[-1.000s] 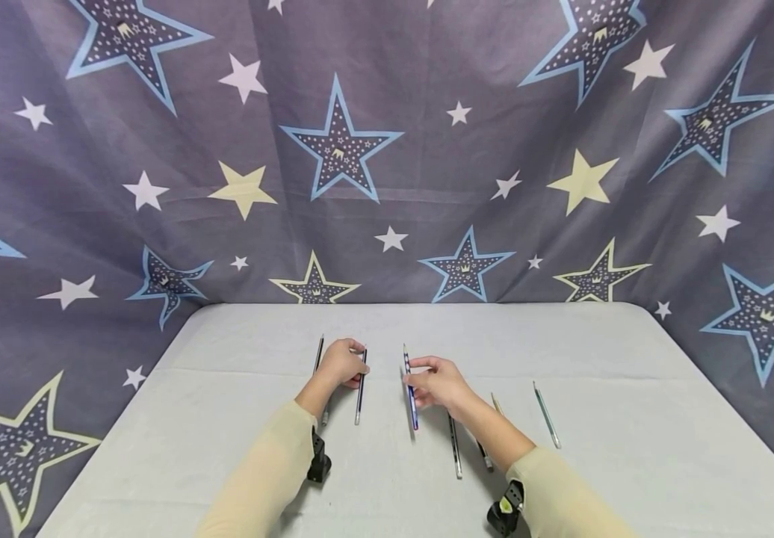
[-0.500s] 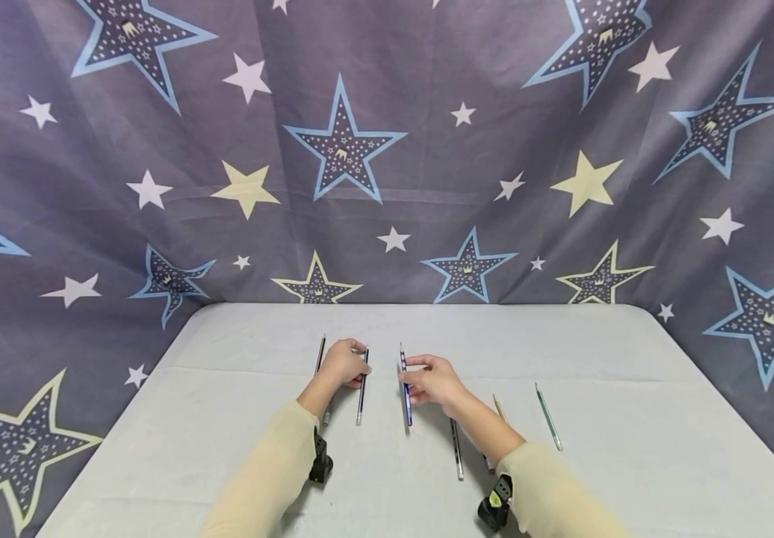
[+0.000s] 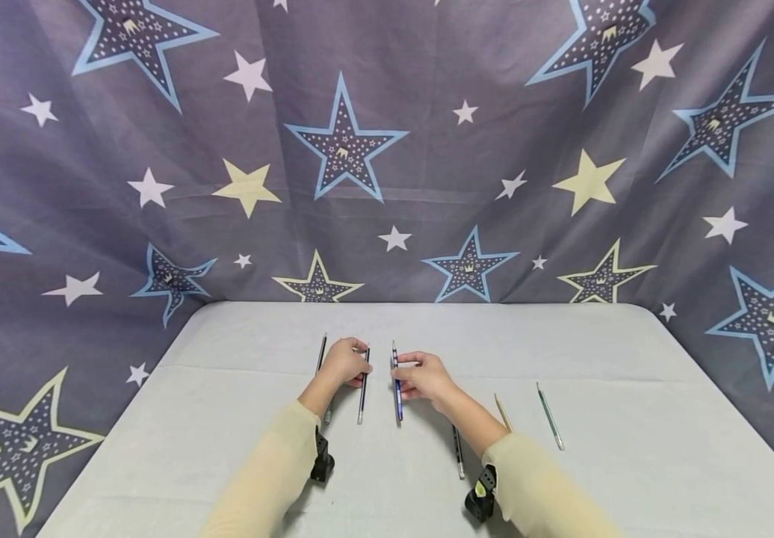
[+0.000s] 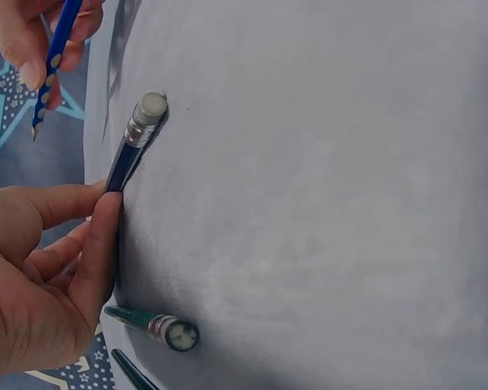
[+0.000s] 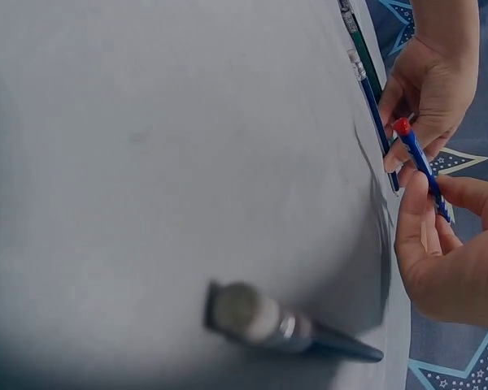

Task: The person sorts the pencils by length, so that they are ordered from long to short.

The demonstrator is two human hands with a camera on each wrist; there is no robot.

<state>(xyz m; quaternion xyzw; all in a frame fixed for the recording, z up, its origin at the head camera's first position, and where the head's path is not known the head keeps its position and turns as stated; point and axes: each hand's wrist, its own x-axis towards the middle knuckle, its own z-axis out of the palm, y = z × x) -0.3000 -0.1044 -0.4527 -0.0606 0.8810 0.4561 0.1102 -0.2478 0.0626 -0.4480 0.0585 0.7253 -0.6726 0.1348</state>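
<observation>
My left hand (image 3: pixel 344 364) pinches a dark blue pencil (image 4: pixel 128 158) between thumb and finger; its silver ferrule and pale eraser point towards me, close over the table. In my right hand (image 3: pixel 425 379) is a brighter blue pencil (image 3: pixel 397 392) with a red end and a row of pale dimples, held tip away from me and raised above the cloth. A narrow gap separates the two held pencils in the head view. Just left of my left hand lies a dark green pencil (image 4: pixel 140 318), partly hidden by that hand in the head view.
A dark pencil with an eraser (image 3: pixel 458 452) lies beside my right forearm, which partly covers a gold pencil (image 3: pixel 502 411). Further right is a teal pencil (image 3: pixel 550 415). The pale cloth-covered table (image 3: pixel 595 351) ends at a star-patterned curtain (image 3: pixel 427 172).
My right hand has moved left with the bright blue pencil, bringing it nearer to the dark blue one. The left hand stays in place with its pencil.
</observation>
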